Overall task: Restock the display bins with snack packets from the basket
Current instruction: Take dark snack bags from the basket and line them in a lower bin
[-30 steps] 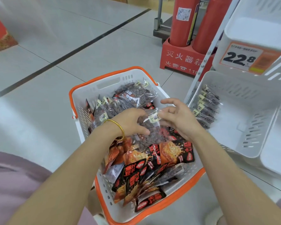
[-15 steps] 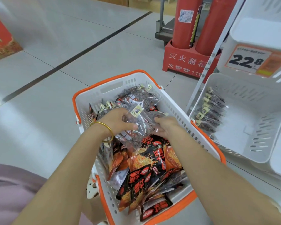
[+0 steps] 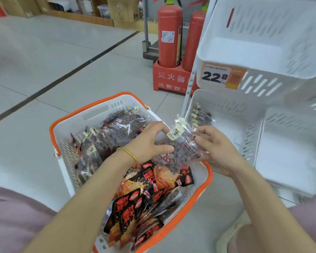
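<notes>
The person is holding a small bundle of clear packets (image 3: 179, 148) between both hands, just above the right side of the basket (image 3: 67, 141) and near the lower display bin (image 3: 232, 108). The left hand (image 3: 150, 141) is curling its fingers over the left edge of the bundle, with the thumb lying along the front. The right hand (image 3: 214, 147) is pinching the right edge with bent fingers, so neither hand is free. The packets are looking like thin glossy film filled with small dark pieces. I am judging them as light, soft and a little slippery, and the contents are probably shifting inside when the bundle is tilting. Several packets together may be sliding against each other, so it seems safer to be squeezing the thick, filled middle from both sides, and not only the flat sealed tops with the yellow labels. The pieces inside may be breaking under a hard grip, so gentle pressure is suiting better. A row of packets (image 3: 201, 115) of the same kind is standing against the left wall of the lower display bin. The black-and-orange packets (image 3: 135, 203) are lying in the near part of the basket.
</notes>
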`<state>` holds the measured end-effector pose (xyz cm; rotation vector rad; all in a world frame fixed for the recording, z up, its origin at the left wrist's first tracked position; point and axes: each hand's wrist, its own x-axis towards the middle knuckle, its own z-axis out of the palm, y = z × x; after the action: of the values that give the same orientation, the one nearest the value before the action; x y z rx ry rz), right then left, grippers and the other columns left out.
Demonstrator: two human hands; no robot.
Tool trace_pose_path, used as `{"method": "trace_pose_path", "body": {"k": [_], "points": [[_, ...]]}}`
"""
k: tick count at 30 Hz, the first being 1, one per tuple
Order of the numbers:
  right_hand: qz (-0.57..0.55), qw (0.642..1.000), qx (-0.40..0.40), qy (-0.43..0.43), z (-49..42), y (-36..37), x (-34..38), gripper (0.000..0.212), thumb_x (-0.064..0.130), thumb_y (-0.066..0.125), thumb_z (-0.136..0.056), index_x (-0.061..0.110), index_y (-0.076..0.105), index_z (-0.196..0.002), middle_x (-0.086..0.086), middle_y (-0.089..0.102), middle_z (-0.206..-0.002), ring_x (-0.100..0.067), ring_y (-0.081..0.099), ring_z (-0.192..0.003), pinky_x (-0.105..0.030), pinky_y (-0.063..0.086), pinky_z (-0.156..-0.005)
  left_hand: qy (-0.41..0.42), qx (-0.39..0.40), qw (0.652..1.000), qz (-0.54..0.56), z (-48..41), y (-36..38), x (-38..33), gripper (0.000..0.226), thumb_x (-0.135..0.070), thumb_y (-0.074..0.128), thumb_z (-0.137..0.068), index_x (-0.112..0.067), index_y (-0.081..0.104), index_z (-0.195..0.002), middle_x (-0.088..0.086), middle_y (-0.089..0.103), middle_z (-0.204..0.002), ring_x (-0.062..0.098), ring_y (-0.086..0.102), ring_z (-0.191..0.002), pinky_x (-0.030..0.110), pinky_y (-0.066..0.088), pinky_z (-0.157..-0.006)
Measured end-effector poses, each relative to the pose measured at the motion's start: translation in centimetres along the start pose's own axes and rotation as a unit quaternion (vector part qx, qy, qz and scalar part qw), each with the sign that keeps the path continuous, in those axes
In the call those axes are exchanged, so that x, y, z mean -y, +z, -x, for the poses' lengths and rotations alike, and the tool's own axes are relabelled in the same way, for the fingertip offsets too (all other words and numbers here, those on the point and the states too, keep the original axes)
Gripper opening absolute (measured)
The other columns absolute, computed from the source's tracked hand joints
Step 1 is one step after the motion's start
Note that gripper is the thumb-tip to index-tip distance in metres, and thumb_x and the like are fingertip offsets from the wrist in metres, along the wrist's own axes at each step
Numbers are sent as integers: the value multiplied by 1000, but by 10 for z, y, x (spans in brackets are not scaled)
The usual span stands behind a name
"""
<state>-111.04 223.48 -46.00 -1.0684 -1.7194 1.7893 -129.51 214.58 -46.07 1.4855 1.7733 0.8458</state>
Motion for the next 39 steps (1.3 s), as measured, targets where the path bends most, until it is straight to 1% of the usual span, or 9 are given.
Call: {"method": "trace_pose_path", "body": {"k": [5, 7, 10, 15, 20, 25, 28, 35, 39], "points": [[-11, 999, -46, -1, 11, -24, 0, 9, 26, 56, -93, 22, 62, -99, 6, 63, -100, -7, 64, -89, -28, 54, -62, 18, -9, 996, 86, -11, 26, -16, 44, -8, 66, -84, -22, 28, -101, -6, 48, -101, 5, 49, -87, 14, 45, -77], [25, 999, -17, 18, 14, -36, -3, 40, 31, 72, -78, 16, 58, -113, 4, 62, -109, -3, 67, -85, -22, 53, -56, 6, -7, 993, 116, -17, 36, -19, 53, -9, 67, -83, -22, 25, -112, -3, 52, -102, 10, 50, -86, 20, 47, -79], [67, 997, 4, 46, 16, -53, -13, 79, 15, 87, -60, 14, 50, -129, -6, 55, -128, -22, 64, -104, -29, 57, -61, -15, 11, 992, 122, -24, 56, -21, 70, -14, 68, -83, -29, 19, -130, -12, 48, -105, 7, 50, -96, 14, 42, -80], [117, 989, -92, 25, 15, -84, -17, 51, 1, 83, -65, 21, 58, -105, -8, 63, -111, -15, 64, -78, -27, 56, -54, -21, 20, 991, 134, -44, 92, -26, 88, -18, 70, -81, -27, 12, -145, -16, 41, -122, 1, 39, -116, 12, 36, -88], [262, 927, -269, 8, -1, -121, -24, 54, 18, 83, -69, 25, 60, -117, 4, 67, -110, -19, 62, -103, -39, 50, -87, -9, -7, 998, -56, -60, 114, -4, 78, -29, 69, -83, -20, 24, -145, 0, 30, -147, 15, 24, -138, 28, 21, -112], [462, 815, -350, -13, -46, -127, -35, 42, 26, 65, -86, 31, 51, -125, 0, 65, -107, -25, 57, -102, -29, 37, -66, 6, -72, 966, -246, -82, 120, 6, 55, -38, 55, -90, -24, 35, -139, -4, 37, -144, 17, 29, -132, 36, 25, -106], [504, 789, -347, -51, -82, -134, -54, 41, 21, 61, -89, 26, 49, -128, 0, 61, -113, -24, 51, -108, -30, 37, -63, 11, -103, 935, -338, -102, 118, 10, 44, -37, 52, -90, -24, 45, -131, -5, 44, -138, 19, 36, -127, 38, 29, -97], [456, 844, -256, -120, -164, -156, -80, 44, 9, 62, -86, 15, 54, -129, -11, 55, -129, -35, 52, -113, -39, 47, -85, 69, -132, 911, -385, -157, 112, 31, 33, -27, 58, -85, -16, 57, -117, 3, 56, -123, 27, 47, -117, 39, 24, -100], [426, 866, -244, -92, -191, -168, -83, 55, 14, 65, -85, 17, 44, -136, -12, 42, -140, -33, 47, -120, -38, 46, -90, 65, -144, 913, -376, -162, 116, 34, 40, -33, 41, -83, -16, 57, -115, 2, 58, -119, 25, 47, -113, 44, 38, -97]]}}
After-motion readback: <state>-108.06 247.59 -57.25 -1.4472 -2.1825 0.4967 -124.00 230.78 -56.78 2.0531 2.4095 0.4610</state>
